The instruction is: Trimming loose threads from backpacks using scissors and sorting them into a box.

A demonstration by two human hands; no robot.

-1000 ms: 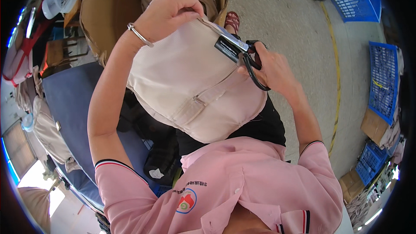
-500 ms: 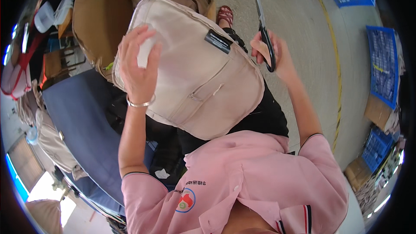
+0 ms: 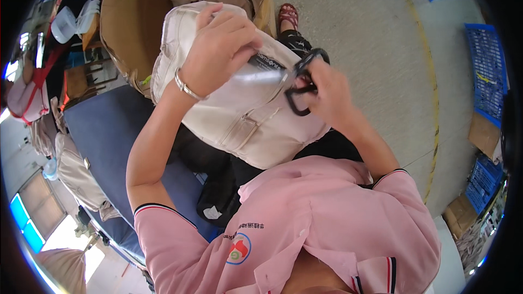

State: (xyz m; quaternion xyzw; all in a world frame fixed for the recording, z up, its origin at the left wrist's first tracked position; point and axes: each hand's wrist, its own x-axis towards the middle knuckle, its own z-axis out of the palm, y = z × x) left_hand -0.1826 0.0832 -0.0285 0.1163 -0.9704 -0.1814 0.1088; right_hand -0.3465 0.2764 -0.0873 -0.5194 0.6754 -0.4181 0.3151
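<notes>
A cream fabric backpack [image 3: 245, 120] rests on my lap, its top pointing away from me. My left hand [image 3: 220, 49], with a metal bangle on the wrist, grips the bag's upper part near a dark label. My right hand [image 3: 327, 90] holds black-handled scissors [image 3: 302, 84] with fingers through the loops; the blades lie against the bag's top right by the label and show as a blurred grey streak.
A blue-covered table [image 3: 103, 130] stands to my left with beige bags along its edge. A large brown sack [image 3: 128, 22] with more bags sits ahead. Blue plastic crates [image 3: 487, 71] and cardboard boxes line the right side of the concrete floor.
My left hand moved from the bag's left side up to its top near the label. My right hand brought the scissors down from pointing upward to lie against the bag.
</notes>
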